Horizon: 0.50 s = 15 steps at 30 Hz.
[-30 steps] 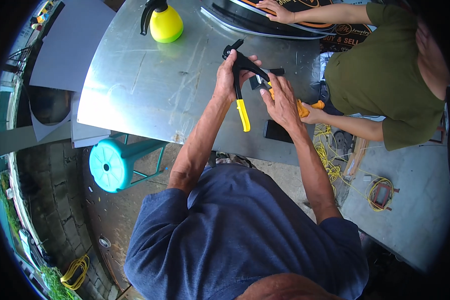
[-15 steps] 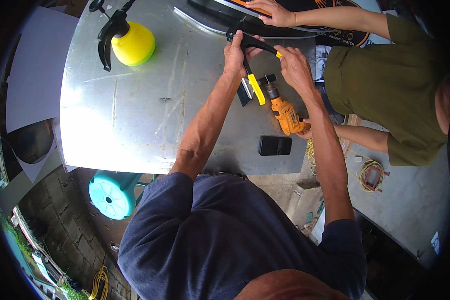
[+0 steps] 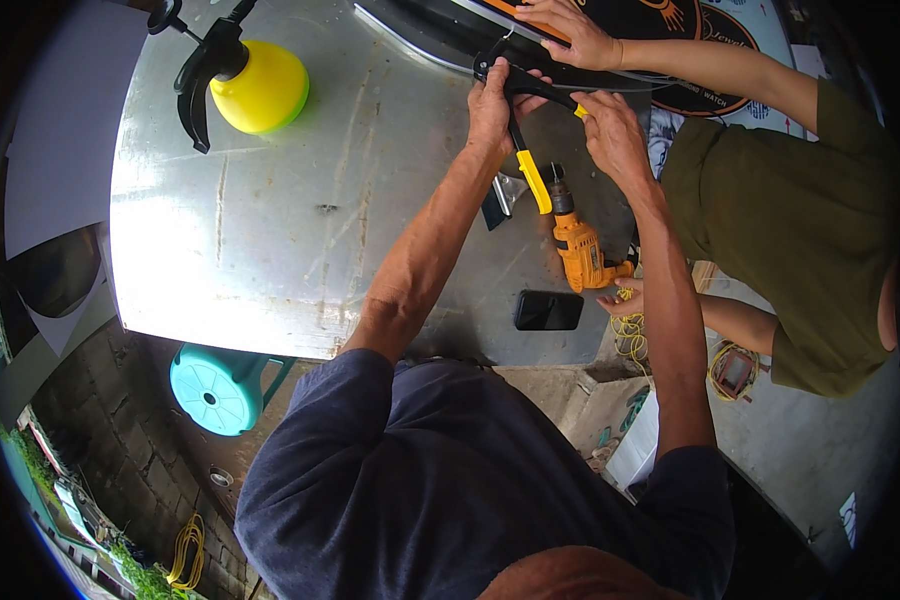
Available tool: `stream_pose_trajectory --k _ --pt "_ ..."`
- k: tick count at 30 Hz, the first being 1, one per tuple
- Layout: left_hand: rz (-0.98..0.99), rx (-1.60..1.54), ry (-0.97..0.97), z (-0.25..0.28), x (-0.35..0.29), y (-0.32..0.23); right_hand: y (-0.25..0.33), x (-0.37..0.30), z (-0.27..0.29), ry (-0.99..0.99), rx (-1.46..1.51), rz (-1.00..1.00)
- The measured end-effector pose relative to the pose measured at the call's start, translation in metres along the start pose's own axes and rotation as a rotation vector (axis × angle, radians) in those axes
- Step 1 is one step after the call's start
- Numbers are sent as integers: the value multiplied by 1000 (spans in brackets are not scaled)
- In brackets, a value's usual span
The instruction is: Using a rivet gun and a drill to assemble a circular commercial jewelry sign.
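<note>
My left hand (image 3: 490, 105) is closed around the head end of a hand riveter (image 3: 534, 180) with black arms and yellow grips. One of its handles hangs down toward the drill, and my right hand (image 3: 615, 137) grips the other, partly hiding its yellow end. The riveter's head is against or very near the edge of a black curved sign panel (image 3: 420, 35); contact is hard to make out. An orange power drill (image 3: 582, 252) lies on the metal table (image 3: 290, 210) below my hands. A co-worker's hand (image 3: 582, 42) rests on the panel, while their other hand (image 3: 627, 298) is beside the drill's handle.
A yellow pump sprayer (image 3: 262, 88) stands at the far left of the table. A black phone (image 3: 549, 310) lies near its front edge. Partly behind my left wrist is a small dark-and-silver item (image 3: 498, 203). A turquoise stool (image 3: 212, 390) stands below, left. Yellow cord (image 3: 630, 335) hangs at the right.
The co-worker's lower hand has let go of the drill. My view has shifted a little; my hands keep their hold on the riveter, its handles still spread.
</note>
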<state>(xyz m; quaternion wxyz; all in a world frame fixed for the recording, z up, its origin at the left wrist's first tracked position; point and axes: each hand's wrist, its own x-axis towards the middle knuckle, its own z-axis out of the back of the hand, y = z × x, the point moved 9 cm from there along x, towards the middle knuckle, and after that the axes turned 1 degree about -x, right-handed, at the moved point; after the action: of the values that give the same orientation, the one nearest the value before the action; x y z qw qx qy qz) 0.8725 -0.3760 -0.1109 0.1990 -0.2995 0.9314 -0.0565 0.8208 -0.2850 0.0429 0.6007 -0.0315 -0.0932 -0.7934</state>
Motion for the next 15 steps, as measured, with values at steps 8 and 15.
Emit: stream_pose_trajectory --k 8,15 --pt "-10 3 -6 0 1 5 -6 0 2 5 -2 -20" --pt "-22 8 -32 -1 2 7 -10 0 3 64 0 -64"
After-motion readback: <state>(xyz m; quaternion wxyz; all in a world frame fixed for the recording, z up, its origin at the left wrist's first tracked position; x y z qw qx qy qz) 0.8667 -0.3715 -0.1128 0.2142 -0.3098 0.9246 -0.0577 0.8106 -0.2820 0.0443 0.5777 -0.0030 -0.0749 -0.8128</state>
